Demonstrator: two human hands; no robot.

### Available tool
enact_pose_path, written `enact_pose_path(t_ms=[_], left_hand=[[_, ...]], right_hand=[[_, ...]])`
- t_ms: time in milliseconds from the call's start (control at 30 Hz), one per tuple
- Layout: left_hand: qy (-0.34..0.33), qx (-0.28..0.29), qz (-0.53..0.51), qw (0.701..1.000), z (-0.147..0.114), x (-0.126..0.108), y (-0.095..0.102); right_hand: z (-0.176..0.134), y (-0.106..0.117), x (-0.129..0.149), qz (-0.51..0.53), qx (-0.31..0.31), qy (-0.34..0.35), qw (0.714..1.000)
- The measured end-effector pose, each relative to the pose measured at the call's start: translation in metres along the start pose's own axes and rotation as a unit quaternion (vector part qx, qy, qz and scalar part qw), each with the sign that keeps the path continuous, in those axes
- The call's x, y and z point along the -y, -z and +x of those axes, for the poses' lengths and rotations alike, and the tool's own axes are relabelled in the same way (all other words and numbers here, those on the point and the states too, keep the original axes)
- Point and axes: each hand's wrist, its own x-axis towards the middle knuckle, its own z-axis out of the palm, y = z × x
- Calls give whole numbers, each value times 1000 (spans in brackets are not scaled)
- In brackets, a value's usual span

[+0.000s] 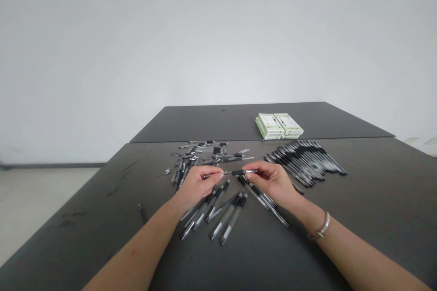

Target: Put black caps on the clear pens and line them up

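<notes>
Both my hands are raised over the middle of the table around one gel pen (237, 173), which lies level between them. My right hand (273, 183) pinches its clear end, right of the black grip. My left hand (199, 185) is closed on the pen's other end, where a slim dark part shows along the fingers; whether that part is a separate piece I cannot tell. Beneath and between the hands lie several loose pens (234, 219) with clear barrels and black grips. More pens (269, 202) lie under my right hand.
Behind my left hand is a jumbled heap of pen parts (218, 150). To the right, many pens (307, 161) lie side by side in a fanned row. Green-and-white boxes (280, 126) are stacked farther back. A lone dark piece (141, 213) lies left on the dark table (102, 236).
</notes>
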Motion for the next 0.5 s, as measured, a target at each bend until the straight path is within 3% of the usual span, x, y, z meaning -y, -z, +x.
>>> enact_pose_path(t_ms=[267, 500], left_hand=[[38, 28, 36, 998, 5, 6, 1], [48, 76, 26, 996, 3, 3, -3]], right_hand=[[4, -1, -9, 226, 24, -92, 969], [4, -5, -8, 284, 29, -122, 951]])
